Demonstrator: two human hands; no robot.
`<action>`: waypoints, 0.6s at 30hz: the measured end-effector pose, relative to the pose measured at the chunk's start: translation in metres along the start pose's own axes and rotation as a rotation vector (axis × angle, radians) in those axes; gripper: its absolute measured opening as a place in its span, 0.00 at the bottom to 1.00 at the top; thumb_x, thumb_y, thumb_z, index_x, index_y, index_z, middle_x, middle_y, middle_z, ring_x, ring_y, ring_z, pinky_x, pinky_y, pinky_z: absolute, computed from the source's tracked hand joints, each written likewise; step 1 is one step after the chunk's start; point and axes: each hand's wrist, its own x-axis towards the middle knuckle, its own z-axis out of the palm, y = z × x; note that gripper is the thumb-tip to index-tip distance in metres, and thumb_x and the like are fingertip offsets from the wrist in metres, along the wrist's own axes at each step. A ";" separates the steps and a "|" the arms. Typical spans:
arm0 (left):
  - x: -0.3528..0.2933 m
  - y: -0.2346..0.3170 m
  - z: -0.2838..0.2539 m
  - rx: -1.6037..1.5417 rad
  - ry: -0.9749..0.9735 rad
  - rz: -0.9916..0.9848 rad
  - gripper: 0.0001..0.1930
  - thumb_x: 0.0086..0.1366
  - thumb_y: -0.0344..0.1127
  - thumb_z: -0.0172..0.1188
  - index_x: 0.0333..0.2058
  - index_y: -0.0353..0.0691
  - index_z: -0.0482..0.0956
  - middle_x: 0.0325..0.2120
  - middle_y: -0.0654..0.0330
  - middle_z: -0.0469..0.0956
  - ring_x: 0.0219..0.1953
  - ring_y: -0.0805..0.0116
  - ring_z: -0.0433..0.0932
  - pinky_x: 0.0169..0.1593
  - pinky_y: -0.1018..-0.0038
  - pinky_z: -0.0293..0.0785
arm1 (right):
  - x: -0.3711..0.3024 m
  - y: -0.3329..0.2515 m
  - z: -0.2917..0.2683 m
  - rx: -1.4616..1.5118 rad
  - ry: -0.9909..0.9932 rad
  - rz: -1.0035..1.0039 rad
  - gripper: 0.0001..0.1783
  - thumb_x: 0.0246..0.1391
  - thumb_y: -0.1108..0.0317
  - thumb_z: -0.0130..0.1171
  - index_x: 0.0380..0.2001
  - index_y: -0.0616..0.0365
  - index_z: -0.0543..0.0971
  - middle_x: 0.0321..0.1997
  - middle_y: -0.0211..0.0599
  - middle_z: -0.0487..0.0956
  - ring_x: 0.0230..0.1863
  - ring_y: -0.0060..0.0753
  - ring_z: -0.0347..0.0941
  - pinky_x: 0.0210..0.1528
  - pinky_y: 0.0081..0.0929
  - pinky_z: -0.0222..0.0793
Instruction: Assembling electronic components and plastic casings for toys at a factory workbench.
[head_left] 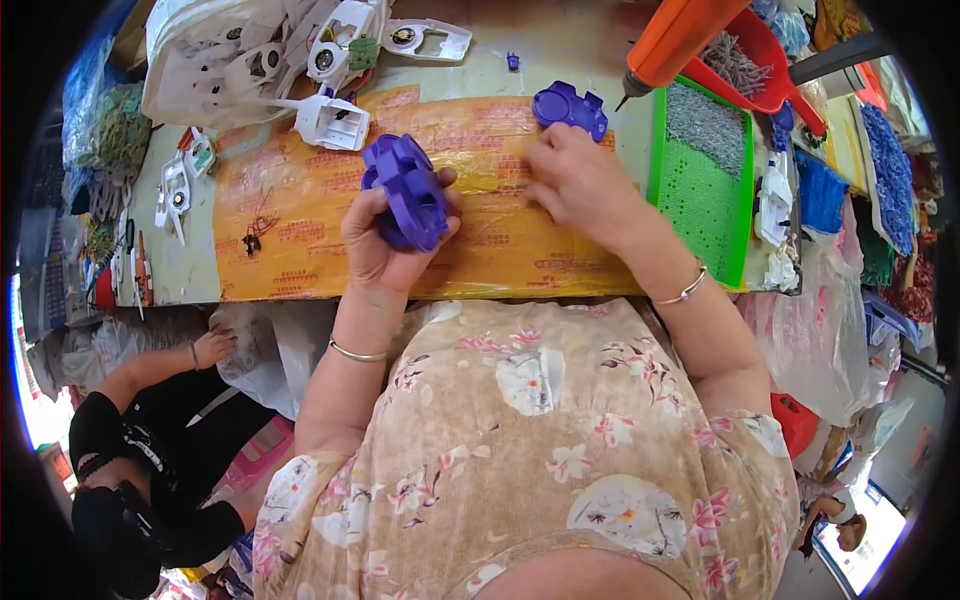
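Note:
Near the middle of the table, my left hand (385, 235) is wrapped round a purple plastic housing (405, 190) with moulded hollows, held tilted above the orange-taped surface. To its right my right hand (580, 185) has its fingers bent and smeared by motion, so what they hold, if anything, does not show. Just beyond its knuckles lies a second purple plastic piece (570, 105) with round openings; whether I touch it is unclear. A tiny purple part (513, 62) stands alone farther back.
A green tray (657, 190) of small metal pieces lies at right, below an orange power screwdriver (670, 50) and a red scoop (775, 85) of screws. White plastic housings (335, 122) and a plastic bag (215, 80) crowd the back left. Another person (150, 450) sits at lower left.

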 end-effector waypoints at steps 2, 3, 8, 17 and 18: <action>0.005 -0.001 0.002 -0.078 0.018 -0.046 0.32 0.53 0.40 0.57 0.56 0.37 0.62 0.50 0.40 0.69 0.45 0.44 0.74 0.40 0.52 0.78 | -0.011 -0.001 0.013 -0.011 -0.063 0.018 0.10 0.46 0.71 0.58 0.33 0.62 0.72 0.30 0.44 0.72 0.34 0.48 0.71 0.35 0.36 0.69; 0.008 0.000 0.000 -0.071 -0.017 -0.041 0.32 0.53 0.40 0.57 0.56 0.37 0.62 0.50 0.40 0.69 0.45 0.44 0.74 0.40 0.52 0.78 | -0.009 0.001 0.012 -0.016 -0.125 0.017 0.09 0.46 0.70 0.58 0.31 0.62 0.71 0.30 0.45 0.71 0.35 0.51 0.70 0.35 0.40 0.69; 0.011 -0.001 -0.003 -0.052 -0.130 0.011 0.37 0.53 0.41 0.61 0.61 0.43 0.58 0.54 0.42 0.66 0.52 0.43 0.70 0.46 0.44 0.75 | -0.016 -0.018 -0.065 0.286 -0.391 0.153 0.07 0.50 0.70 0.55 0.29 0.62 0.71 0.26 0.46 0.72 0.29 0.51 0.71 0.31 0.40 0.67; 0.031 0.005 0.002 -0.129 -0.181 0.024 0.35 0.56 0.50 0.61 0.61 0.50 0.60 0.57 0.43 0.63 0.56 0.42 0.65 0.50 0.45 0.70 | -0.030 0.041 -0.149 0.368 0.039 0.528 0.05 0.51 0.73 0.55 0.29 0.64 0.73 0.20 0.30 0.70 0.24 0.16 0.66 0.26 0.22 0.63; 0.040 0.008 -0.007 -0.123 -0.228 0.013 0.34 0.55 0.50 0.61 0.60 0.49 0.62 0.57 0.44 0.63 0.56 0.41 0.64 0.52 0.46 0.68 | -0.026 0.040 -0.141 0.312 -0.028 0.467 0.05 0.51 0.73 0.55 0.29 0.65 0.74 0.20 0.30 0.70 0.24 0.16 0.66 0.26 0.21 0.63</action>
